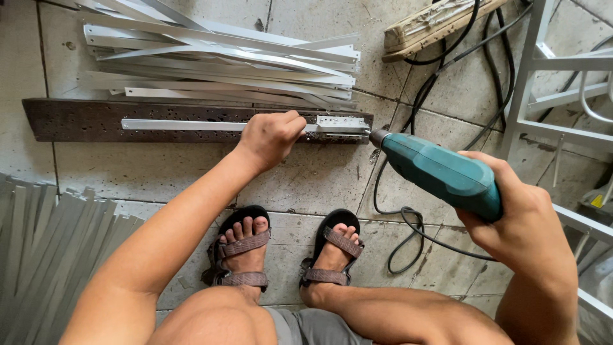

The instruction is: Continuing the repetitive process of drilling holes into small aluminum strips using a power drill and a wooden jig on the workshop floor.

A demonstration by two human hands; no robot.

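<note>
A pale metal strip [217, 125] lies flat along a dark, pitted wooden board [70, 119] across the upper middle of the frame, a small bracket plate at its right end. The left hand [271, 136] reaches in from the lower left, forearm stretched out, fingers curled over the strip and pressing it onto the board. The right hand [511, 211], at the right of the frame, is wrapped tightly around a teal power drill [440, 172], whose dark nose points at the strip's right end, just beside it. Above the board lies a heap of similar metal strips [223, 57]. Black cables [408, 223] loop over the tiled floor [159, 172], near two sandalled feet [287, 252].
</note>
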